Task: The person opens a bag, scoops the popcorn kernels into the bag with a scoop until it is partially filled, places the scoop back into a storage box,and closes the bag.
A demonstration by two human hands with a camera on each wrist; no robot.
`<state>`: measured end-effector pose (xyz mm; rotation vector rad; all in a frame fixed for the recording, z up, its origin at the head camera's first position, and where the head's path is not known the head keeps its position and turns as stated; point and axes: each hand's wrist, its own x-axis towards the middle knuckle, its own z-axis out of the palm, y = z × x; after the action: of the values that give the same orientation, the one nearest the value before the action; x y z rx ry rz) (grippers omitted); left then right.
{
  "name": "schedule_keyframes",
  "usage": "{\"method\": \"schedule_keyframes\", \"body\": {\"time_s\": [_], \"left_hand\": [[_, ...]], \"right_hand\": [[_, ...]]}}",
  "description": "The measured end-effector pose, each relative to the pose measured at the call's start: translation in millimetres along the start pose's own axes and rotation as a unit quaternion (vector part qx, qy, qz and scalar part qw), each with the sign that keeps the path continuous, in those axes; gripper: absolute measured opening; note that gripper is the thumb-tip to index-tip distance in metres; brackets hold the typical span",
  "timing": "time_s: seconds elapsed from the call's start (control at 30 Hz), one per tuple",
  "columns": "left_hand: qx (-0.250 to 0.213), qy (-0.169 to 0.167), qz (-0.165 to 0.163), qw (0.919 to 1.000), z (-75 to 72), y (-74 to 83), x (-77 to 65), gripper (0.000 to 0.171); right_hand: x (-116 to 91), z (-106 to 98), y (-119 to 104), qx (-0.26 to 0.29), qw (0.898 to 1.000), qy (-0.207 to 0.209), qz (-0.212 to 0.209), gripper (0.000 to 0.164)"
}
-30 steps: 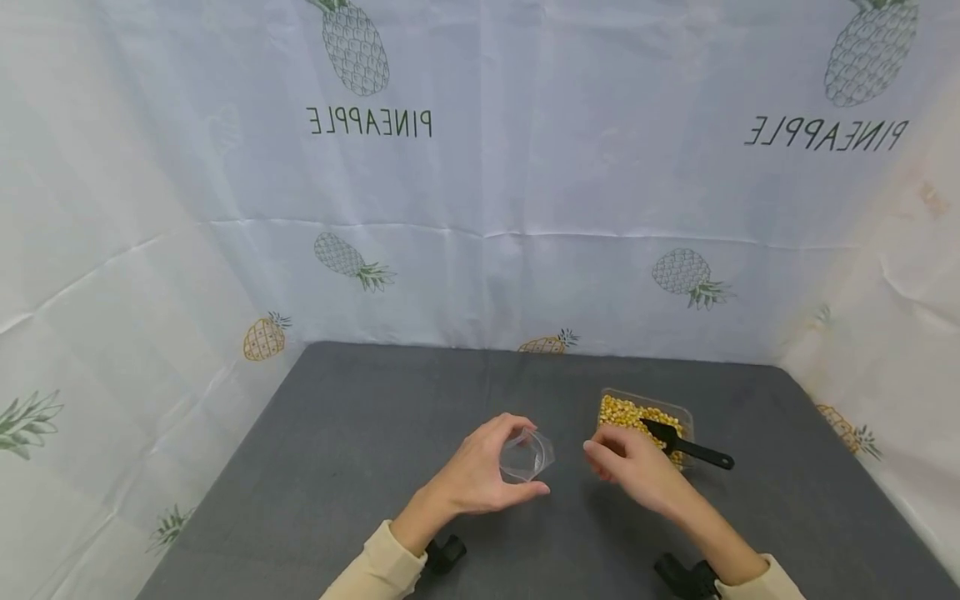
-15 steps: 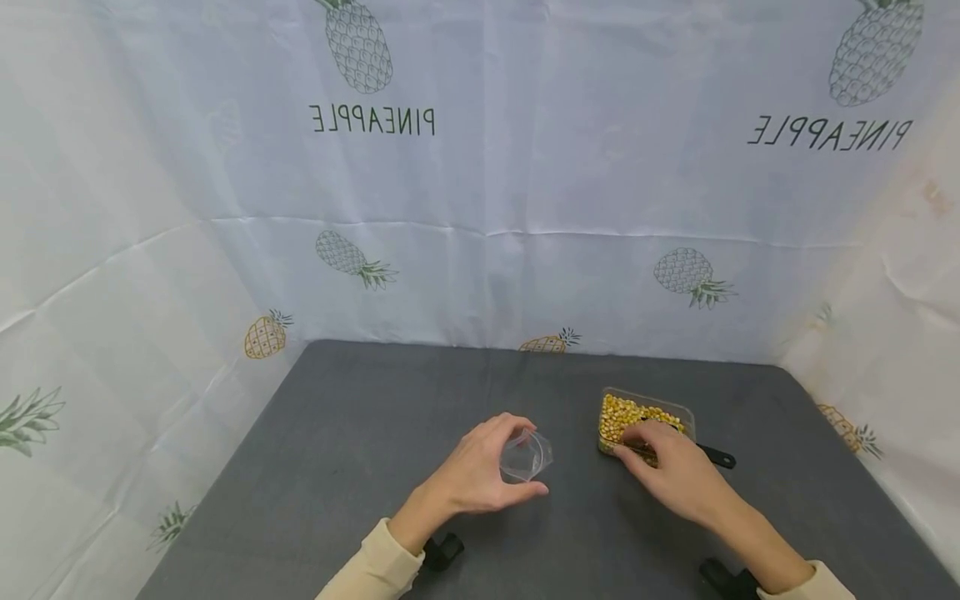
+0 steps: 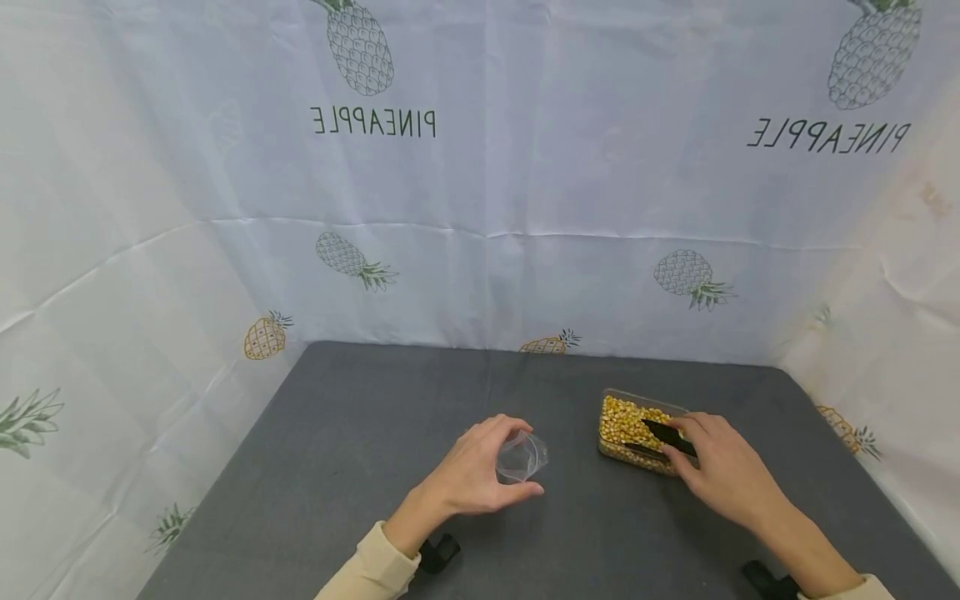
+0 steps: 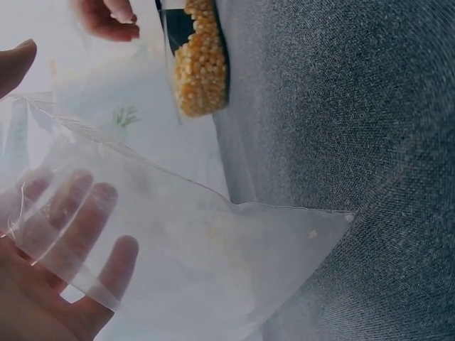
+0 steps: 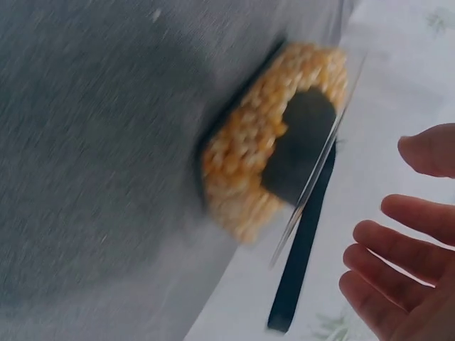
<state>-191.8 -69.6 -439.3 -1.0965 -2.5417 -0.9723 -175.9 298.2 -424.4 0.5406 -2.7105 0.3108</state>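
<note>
Bag (image 3: 522, 460), clear plastic, 1 pc.: center of scene, near side, mouth spread; set in the curve of L hand (image 3: 472, 477), thumb on near side, fingers on far side, curled round it. Fingers show thru film in L wrist view. Contact w/ table: can't tell.

Box (image 3: 637, 458), clear, 1 pc.: on table to right of bag, a bit farther, well apart. Contents: corn kernels (image 3: 624, 419), yellow, lots.

Scoop (image 3: 657, 430), black, 1 pc.: blade on kernels in box, handle out over right end.

R hand (image 3: 726, 477): at box's right end, above handle. Fingers loosely bent, grasping nothing; R wrist view shows gap b/w fingertips & handle.

Misc.: table (image 3: 375, 417), dark gray. Cloth (image 3: 480, 167), white, far side & both sides, w/ pineapple prints, reversed "PINEAPPLE" lettering x2. Sleeves (image 3: 378, 567), cream, 1 per arm. Blk. device (image 3: 441, 553) under L wrist, another under R.
</note>
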Motion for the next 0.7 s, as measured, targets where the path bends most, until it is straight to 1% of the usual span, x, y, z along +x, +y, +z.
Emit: {"method": "schedule_keyframes", "body": {"time_s": [0.17,0.3,0.4,0.47,0.57,0.7], "left_hand": [[0.003,0.007,0.008,0.9999,0.0,-0.5,-0.7,0.064],[0.001,0.006,0.004,1.0000,-0.1,-1.1,-0.7,0.065],[0.002,0.001,-0.003,1.0000,-0.2,-1.0,-0.7,0.066],[0.001,-0.002,-0.006,1.0000,-0.1,-0.8,-0.5,0.066],[-0.002,-0.002,-0.007,1.0000,-0.1,0.0,0.1,0.066],[-0.004,-0.001,-0.004,1.0000,0.6,0.8,0.4,0.065]], "right_hand": [[-7,1,15,-0.014,1.000,-0.013,0.011,0.043],[-11,5,24,0.005,0.999,-0.036,0.030,0.046],[-14,9,31,0.042,0.996,-0.057,0.050,0.048],[-15,12,35,0.070,0.994,-0.063,0.063,0.049],[-18,16,38,0.115,0.989,-0.059,0.077,0.047],[-19,20,40,0.149,0.983,-0.046,0.093,0.045]]}}
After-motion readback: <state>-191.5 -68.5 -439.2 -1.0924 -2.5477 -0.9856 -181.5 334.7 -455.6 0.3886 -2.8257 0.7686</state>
